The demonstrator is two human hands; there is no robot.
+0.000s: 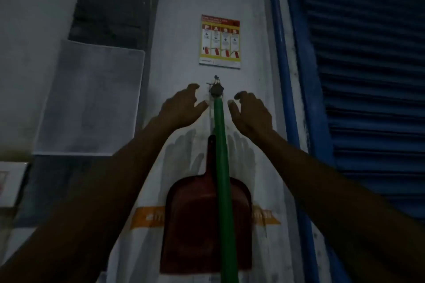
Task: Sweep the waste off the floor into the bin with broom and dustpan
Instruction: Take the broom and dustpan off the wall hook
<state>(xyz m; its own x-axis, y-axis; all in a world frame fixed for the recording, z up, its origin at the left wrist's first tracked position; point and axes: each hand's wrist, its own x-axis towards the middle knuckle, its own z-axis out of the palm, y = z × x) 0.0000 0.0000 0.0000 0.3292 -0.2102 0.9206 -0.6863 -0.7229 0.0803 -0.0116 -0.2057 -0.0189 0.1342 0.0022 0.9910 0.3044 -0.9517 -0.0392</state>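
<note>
Broom (pixel 221 156) green handle hung over red dustpan (pixel 195 225), head cut off below, left hand (pixel 184 108) and right hand (pixel 250 112) spread, empty

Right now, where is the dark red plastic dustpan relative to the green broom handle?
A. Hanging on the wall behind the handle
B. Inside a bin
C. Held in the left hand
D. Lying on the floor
A: the dark red plastic dustpan hangs flat against the wall, the green broom handle crossing in front; neither hand holds it.

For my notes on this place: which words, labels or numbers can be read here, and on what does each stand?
"P A S S": column heads of the fire extinguisher poster on the wall.
Poster's red headline and small print: too blurred.
White lettering on the orange band behind the dustpan: blurred and partly hidden.
</note>
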